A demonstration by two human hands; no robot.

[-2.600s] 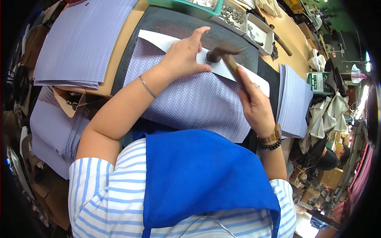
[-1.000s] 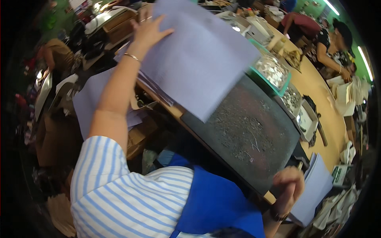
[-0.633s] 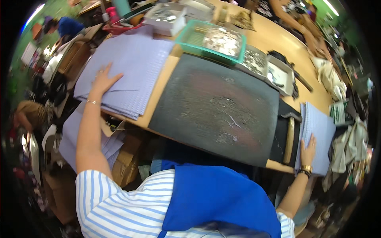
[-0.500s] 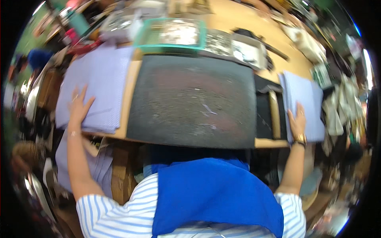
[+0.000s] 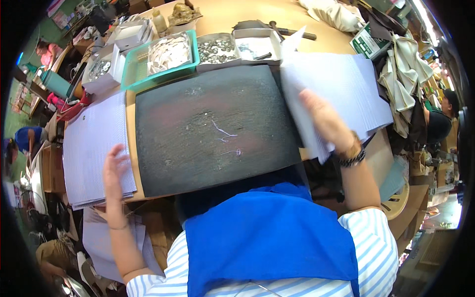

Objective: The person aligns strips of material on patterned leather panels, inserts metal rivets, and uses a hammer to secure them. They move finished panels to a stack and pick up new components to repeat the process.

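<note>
My left hand (image 5: pixel 115 171), somewhat blurred, hovers at the right edge of the left stack of lavender textured sheets (image 5: pixel 94 143). It is open, with its fingers apart and nothing in it. My right hand (image 5: pixel 327 123) is closed on a lavender sheet (image 5: pixel 302 106) at its near left side; motion smears both. This sheet is tilted and partly overlaps the other lavender sheets (image 5: pixel 346 84) on the right. Between my hands lies a worn black board (image 5: pixel 213 168) with several loose lavender threads (image 5: pixel 222 131) on it.
Behind the board stand a green tray (image 5: pixel 129 74) of pale cut pieces, a box of small metal parts (image 5: pixel 216 49) and a white box (image 5: pixel 257 42). A hammer (image 5: pixel 297 33) lies farther back. Pale cloth (image 5: pixel 403 79) hangs at the right. Other people are in the background.
My left hand has come off the stack toward the board. My right hand has moved inward with a lavender sheet, which now covers the wooden handle beside the board. The view has turned right.
</note>
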